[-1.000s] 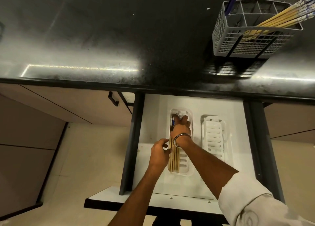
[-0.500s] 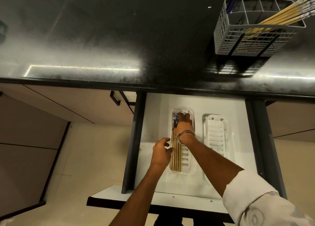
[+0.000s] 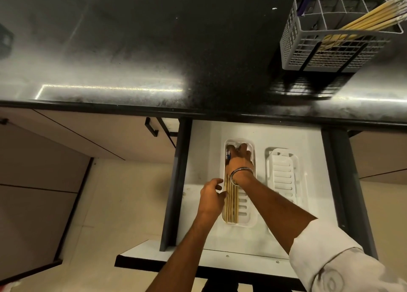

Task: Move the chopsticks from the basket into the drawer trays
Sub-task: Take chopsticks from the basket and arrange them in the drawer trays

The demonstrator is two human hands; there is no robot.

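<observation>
Grey plastic mesh basket [image 3: 317, 49] with inner dividers stands on the black countertop, far right. A bunch of pale wooden chopsticks [image 3: 365, 19] leans in it, tops tilted right past the rim. White drawer [image 3: 202, 159] is pulled open below the counter. Two white slotted trays lie side by side in it, long axis front to back. Left tray [image 3: 246, 212] holds a row of wooden chopsticks [image 3: 231, 201] lying flat along its left side, far ends patterned blue. Right tray [image 3: 284, 177] shows no chopsticks.
</observation>
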